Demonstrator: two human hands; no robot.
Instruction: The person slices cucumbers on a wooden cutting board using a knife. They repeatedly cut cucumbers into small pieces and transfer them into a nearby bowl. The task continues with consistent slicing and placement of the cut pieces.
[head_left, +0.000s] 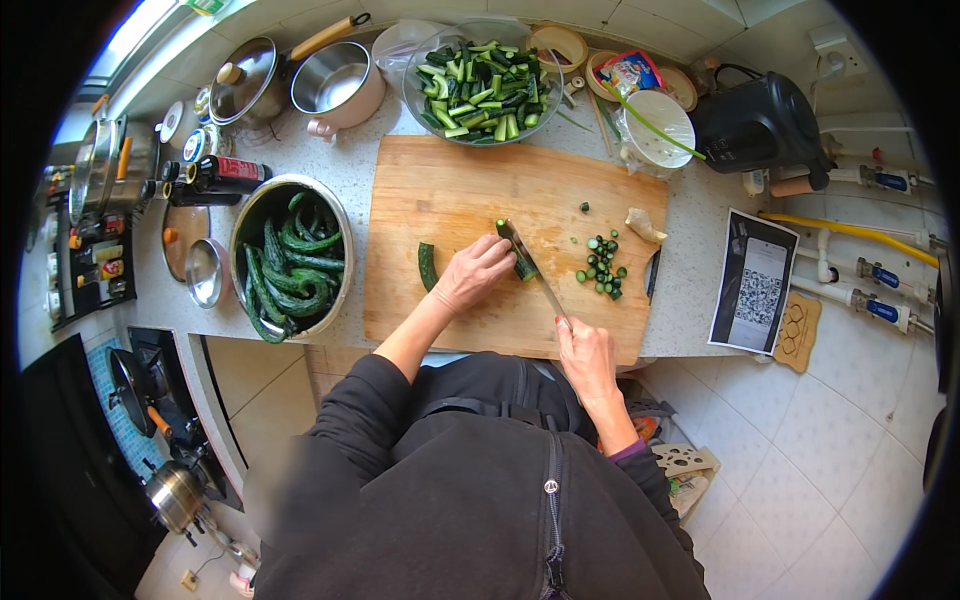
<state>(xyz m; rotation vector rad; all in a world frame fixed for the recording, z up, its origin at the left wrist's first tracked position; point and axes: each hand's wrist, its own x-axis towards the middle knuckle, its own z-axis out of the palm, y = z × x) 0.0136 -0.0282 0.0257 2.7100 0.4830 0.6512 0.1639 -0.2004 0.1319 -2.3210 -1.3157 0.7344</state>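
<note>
My right hand (589, 356) grips the handle of a kitchen knife (541, 281), its blade lying along a short piece of cucumber (524, 264) on the wooden cutting board (450, 180). The fingers of my left hand (478, 271) press on that piece from the left. Left of this hand lies a curved cucumber section (427, 266). Small cucumber ends (600, 262) are scattered on the board's right side, near a piece of ginger (644, 225). A glass bowl of cut cucumber (484, 94) stands beyond the board.
A metal pot (346, 262) of whole curved cucumbers (296, 259) stands left of the board. Dark bottles (229, 174), a small metal bowl (204, 271) and a saucepan (337, 82) are farther left. At the right are a white bowl (658, 127), a black electric kettle (765, 124) and a printed sheet (754, 281).
</note>
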